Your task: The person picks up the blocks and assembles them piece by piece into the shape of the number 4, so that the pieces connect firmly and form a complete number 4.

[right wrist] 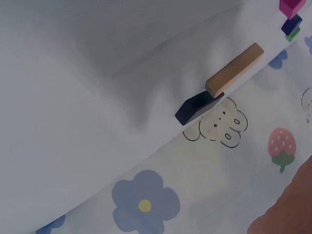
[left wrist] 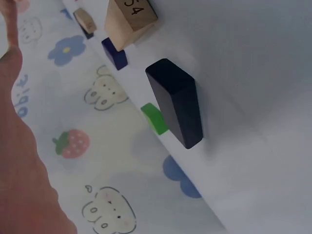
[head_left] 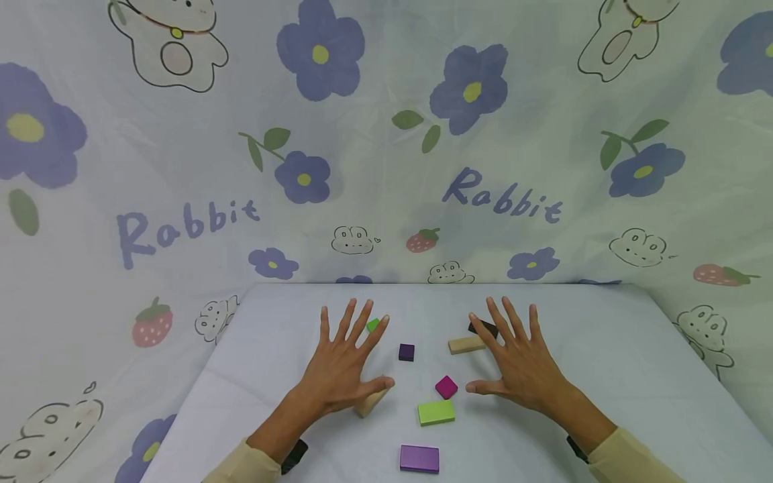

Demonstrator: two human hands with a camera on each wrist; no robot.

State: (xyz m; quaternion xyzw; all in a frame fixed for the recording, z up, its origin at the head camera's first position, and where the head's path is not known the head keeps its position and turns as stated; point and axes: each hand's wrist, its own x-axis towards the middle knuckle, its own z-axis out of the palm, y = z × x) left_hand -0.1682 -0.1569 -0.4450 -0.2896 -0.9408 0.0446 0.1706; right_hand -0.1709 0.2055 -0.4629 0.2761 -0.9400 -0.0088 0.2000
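Lime-green rectangular block [head_left: 436, 412]: left hand [head_left: 339, 370] and right hand [head_left: 524, 370] flank it, fingers spread, holding nothing. I judge pinching its short ends safest, clear of the magenta cube [head_left: 446, 387] just behind.

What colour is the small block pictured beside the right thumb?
Small block: magenta, clearest in head view.

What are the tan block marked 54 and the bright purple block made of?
Tan block: probably wood, matt and seemingly unpainted, judging by its natural tan colour.

Purple block: painted wood or plastic, I can't tell; its even colour suggests a smooth coloured finish.
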